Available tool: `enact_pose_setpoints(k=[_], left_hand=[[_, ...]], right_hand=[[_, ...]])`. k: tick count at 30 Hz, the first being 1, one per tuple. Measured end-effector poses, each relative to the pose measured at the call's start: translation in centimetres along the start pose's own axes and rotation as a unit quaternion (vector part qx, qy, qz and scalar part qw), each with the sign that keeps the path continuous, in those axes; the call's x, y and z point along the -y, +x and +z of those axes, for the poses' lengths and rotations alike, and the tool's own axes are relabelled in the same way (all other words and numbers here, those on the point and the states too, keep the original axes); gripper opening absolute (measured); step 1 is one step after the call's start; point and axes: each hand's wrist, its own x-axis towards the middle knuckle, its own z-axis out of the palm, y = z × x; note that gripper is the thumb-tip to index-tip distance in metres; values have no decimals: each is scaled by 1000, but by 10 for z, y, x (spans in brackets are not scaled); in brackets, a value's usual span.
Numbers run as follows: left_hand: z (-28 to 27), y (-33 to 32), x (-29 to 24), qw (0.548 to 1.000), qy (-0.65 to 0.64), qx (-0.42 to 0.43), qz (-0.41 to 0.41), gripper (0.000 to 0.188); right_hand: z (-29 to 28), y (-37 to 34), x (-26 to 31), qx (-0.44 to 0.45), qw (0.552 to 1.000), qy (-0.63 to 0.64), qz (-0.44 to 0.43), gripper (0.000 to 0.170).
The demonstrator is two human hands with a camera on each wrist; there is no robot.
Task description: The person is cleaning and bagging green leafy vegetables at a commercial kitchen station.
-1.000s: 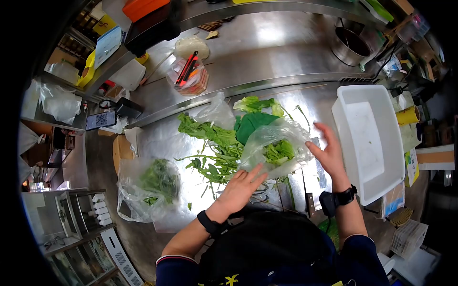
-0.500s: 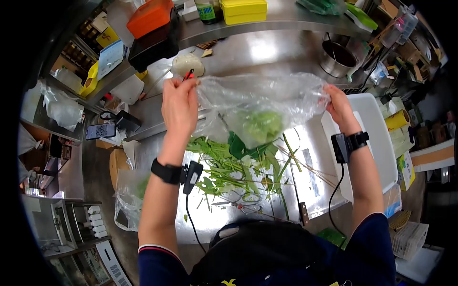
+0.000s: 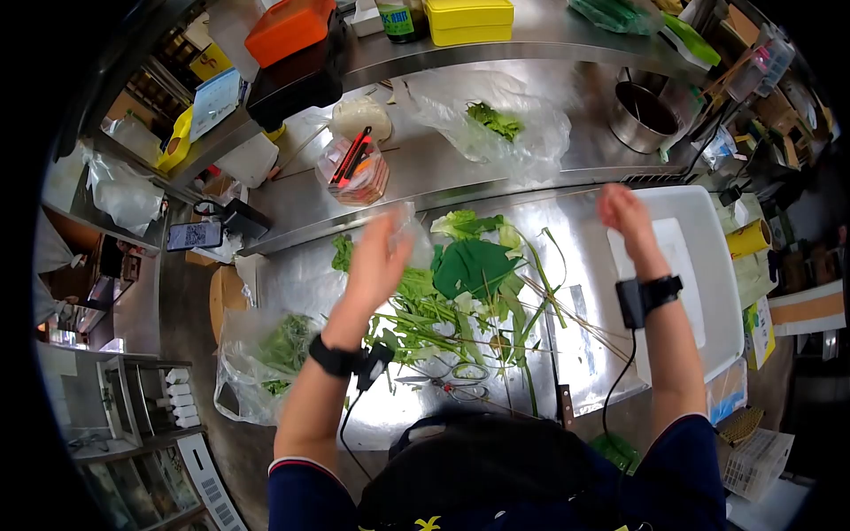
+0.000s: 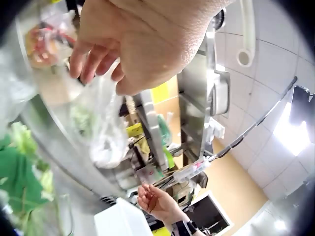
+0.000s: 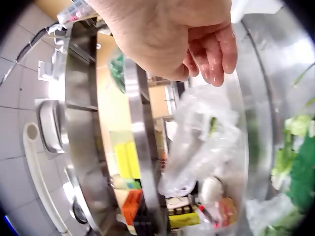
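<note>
Steel ledge, clear bag atop, blurred left hand and right hand apart from it, grip seemingly released

The bare right hand, its fingers loosely bent, hangs near a crumpled clear plastic bag; the small green patch inside is probably leaf, though blurred. Rightward, pale green leafy stalks lie beside a dark green, sheet-like piece.

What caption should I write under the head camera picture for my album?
Left hand above leafy greens, right hand near a white tub, and a clear bag with leaves lying beyond.
</note>
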Motion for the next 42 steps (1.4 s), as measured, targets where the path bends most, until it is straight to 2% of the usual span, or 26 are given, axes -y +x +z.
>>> enact_pose_setpoints(k=[1,2,3,4,5,6,7,9,11,12,14,15,17,18,19,21,23,25,27,29,31,35,37,39,41,42], left_hand=[[3,-31,0,985,-50,122,-109,32],[14,-72,16,969,-55,197,-136,32],[25,-110,29,924,-5,330,-191,34],[31,-148,35,883,23,434,-176,40],[35,-188,35,848,40,495,-185,46],[37,-234,39,862,-2,486,-142,47],[35,-244,21,794,1,569,-215,47],[26,-269,2,774,-43,567,-280,46],[19,-290,-11,815,-25,489,-311,39],[16,-297,-13,814,-24,488,-314,39],[9,-307,-15,825,-80,367,-422,38],[5,-308,-17,823,-78,368,-425,38],[-1,-310,-19,841,-29,288,-457,37],[-1,-313,-16,840,-30,293,-457,37],[1,-317,-12,846,-29,284,-450,37],[7,-314,-7,853,-36,277,-441,37],[12,-301,-3,830,-51,356,-427,36],[21,-292,6,836,-53,371,-400,35],[31,-278,12,844,-57,381,-374,34],[33,-269,15,867,-74,307,-384,34],[33,-262,19,870,-77,283,-397,34],[31,-266,23,858,-51,296,-417,35],[32,-271,27,851,-53,303,-427,34],[36,-271,30,854,-52,314,-411,34],[41,-271,33,852,-68,312,-415,35],[46,-274,37,849,-73,323,-413,35]], right_hand=[[-2,-5,-29,21,999,-34,26,27],[4,-16,-62,55,997,-61,10,24],[15,-31,-93,89,992,-89,-6,22],[29,-44,-117,123,971,-203,25,21],[43,-53,-145,152,929,-338,-7,23],[58,-59,-177,157,926,-344,-24,26],[79,-67,-174,176,910,-371,-53,27],[115,-66,-171,183,859,-460,-129,31],[141,-52,-174,166,850,-470,-170,38],[149,-45,-179,169,850,-468,-171,38],[163,-35,-192,92,764,-540,-339,46],[168,-35,-191,94,766,-539,-337,46],[174,-36,-188,175,755,-602,-191,52],[174,-37,-185,220,789,-559,-128,53],[172,-40,-183,219,789,-561,-123,53],[162,-41,-174,339,847,-405,-51,51],[154,-33,-170,364,852,-369,-74,46],[152,-13,-159,317,881,-346,-63,37],[146,17,-157,133,908,-387,-93,23],[140,49,-171,17,847,-525,-79,25],[142,59,-172,-26,835,-548,-41,28],[149,74,-191,-3,831,-556,-15,29],[142,83,-197,-104,881,-462,21,30],[134,91,-192,-188,900,-393,6,32],[144,89,-184,-171,917,-360,-10,34],[153,89,-185,-95,940,-326,-40,36]])
